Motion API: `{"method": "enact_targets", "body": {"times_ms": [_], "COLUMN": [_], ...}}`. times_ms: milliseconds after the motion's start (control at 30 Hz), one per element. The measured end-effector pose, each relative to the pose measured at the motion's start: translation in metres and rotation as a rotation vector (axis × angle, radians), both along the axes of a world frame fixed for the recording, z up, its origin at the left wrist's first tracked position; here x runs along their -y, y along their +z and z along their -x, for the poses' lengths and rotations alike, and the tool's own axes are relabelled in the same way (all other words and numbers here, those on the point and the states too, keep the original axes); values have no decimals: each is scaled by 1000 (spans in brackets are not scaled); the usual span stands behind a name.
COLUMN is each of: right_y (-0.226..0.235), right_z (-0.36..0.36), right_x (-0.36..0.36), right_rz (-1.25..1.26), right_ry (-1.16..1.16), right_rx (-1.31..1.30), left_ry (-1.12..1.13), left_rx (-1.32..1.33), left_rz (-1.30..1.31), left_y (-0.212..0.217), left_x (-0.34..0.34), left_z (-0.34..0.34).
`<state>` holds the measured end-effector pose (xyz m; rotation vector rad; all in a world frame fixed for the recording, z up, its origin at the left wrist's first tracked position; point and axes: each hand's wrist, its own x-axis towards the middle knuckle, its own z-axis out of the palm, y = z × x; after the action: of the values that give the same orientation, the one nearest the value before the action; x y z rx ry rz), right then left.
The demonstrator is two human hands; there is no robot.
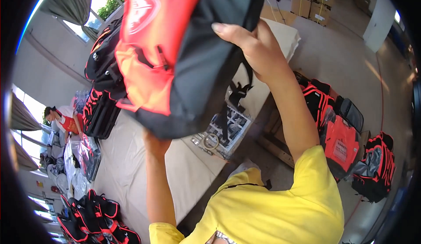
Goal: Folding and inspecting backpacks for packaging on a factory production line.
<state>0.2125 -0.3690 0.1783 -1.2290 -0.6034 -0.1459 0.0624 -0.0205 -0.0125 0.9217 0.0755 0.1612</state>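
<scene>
Fingers of your right hand [258, 51] grip the backpack [188, 68] over the table [125, 156]; those of your left hand [156, 144] are hidden, I cannot tell their hold. If this hold is weak, the backpack may tip down.

Your backpack [188, 64] tilts in mid-air, its black side under your right fingers [237, 37], its red, pale-emblemed front to their left. Its black base partly hides your left hand [156, 144]; a black strap [237, 94] dangles below your right fingers.
</scene>
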Motion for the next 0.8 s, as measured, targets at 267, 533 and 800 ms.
{"method": "enact_targets", "body": {"times_ms": [267,533,800], "right_y": [-417,-496,-495], "right_z": [-134,-145,-164], "right_x": [95,103,58], "right_rz": [237,224,276], "right_ry": [-289,-118,-391], "right_rx": [-824,-1179,-1142], "left_ry": [-200,234,908], "left_rx": [-726,-1140,-1042], "left_rz": [-87,-8,435], "left_y": [-136,-245,-287], "left_x": [54,2,98], "left_z": [14,234,439]}}
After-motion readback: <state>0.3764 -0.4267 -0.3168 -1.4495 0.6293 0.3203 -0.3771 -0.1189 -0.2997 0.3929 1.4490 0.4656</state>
